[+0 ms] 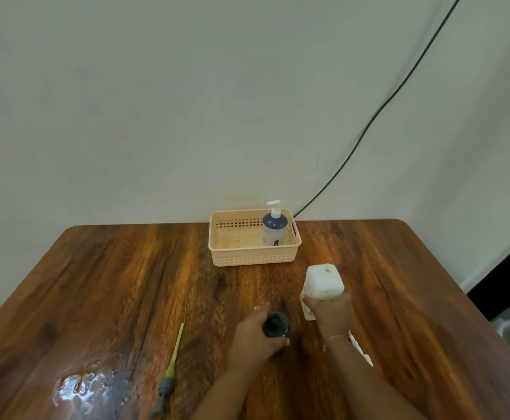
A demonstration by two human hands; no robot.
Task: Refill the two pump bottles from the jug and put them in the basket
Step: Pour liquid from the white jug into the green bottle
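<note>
The left hand (pixel 255 334) is wrapped around a dark bottle (pixel 275 325) standing upright on the tabletop (pixel 126 283), its neck open with no pump fitted. The right hand (pixel 329 313) is closed on the white jug (pixel 323 286), which is held just right of the bottle with its base turned toward the camera; whether liquid is running cannot be made out from this angle. To pour well, the person should keep the bottle braced, bring the jug's mouth directly over the neck, and tip slowly so nothing spills. The removed pump (pixel 170 371), with its yellow-green tube, lies on the tabletop to the left, beside a wet patch (pixel 80 386). Farther back, the peach basket (pixel 247 256) already holds one blue pump bottle (pixel 274 228), upright in its right end.
</note>
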